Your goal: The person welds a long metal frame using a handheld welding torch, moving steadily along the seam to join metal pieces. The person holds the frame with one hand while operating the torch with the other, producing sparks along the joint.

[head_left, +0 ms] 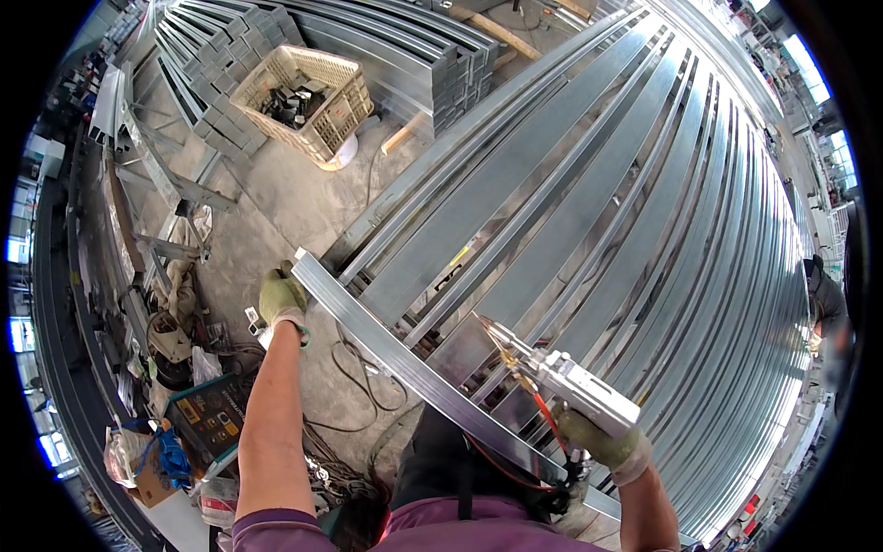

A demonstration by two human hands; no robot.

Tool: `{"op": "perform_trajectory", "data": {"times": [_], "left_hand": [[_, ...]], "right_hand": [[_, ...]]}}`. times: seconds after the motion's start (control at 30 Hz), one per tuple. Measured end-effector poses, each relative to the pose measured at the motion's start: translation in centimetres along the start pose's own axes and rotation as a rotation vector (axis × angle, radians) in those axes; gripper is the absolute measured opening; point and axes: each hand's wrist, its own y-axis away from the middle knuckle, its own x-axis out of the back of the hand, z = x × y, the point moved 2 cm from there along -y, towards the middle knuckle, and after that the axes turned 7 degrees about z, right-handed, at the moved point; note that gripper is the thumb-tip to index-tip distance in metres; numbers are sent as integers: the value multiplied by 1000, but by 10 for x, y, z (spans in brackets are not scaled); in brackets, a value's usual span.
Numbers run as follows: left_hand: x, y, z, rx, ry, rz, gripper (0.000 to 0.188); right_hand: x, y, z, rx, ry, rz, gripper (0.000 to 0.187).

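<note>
In my right hand [593, 437], gloved, is a silver handheld welding gun [584, 382] with a thin pointed nozzle, a brass-coloured side tube and an orange hose. Its tip points up and left over a flat grey bar near the frame's front edge. My left hand [282, 296], in a greenish glove, is curled at the far left end of a long steel rail [386, 354]; its fingertips meet that end. The rail crosses the near ends of many parallel steel bars [552, 248] that form a wide slatted frame.
A beige plastic crate [313, 129] of dark metal parts stands on the concrete floor. Stacked steel tubes [235, 83] lie behind it. To my left are a teal machine with a control panel [207, 419] and a bag [170, 336]. Cables [368, 373] trail below. Another person [828, 308] is at the far right.
</note>
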Motion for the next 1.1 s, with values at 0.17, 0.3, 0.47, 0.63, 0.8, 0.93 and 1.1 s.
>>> {"op": "perform_trajectory", "data": {"times": [0.17, 0.3, 0.47, 0.63, 0.8, 0.93, 1.1], "left_hand": [[-2, -1, -15, -66, 121, 30, 59], [-10, 12, -19, -50, 491, 156, 49], [-21, 47, 7, -23, 611, 384, 54], [11, 121, 65, 203, 518, 105, 63], [-1, 130, 67, 231, 413, 244, 60], [-3, 135, 81, 206, 383, 222, 58], [4, 133, 76, 220, 328, 228, 56]], "right_hand": [[40, 58, 10, -11, -42, 94, 21], [90, 91, -2, 133, -97, 291, 27], [140, 97, -45, 105, 57, 316, 27], [113, 27, -42, 9, 89, -171, 37], [50, -16, -34, -38, 179, -349, 63], [25, -50, 8, 27, 174, -404, 63], [0, -66, -15, -55, 175, -516, 58]]}}
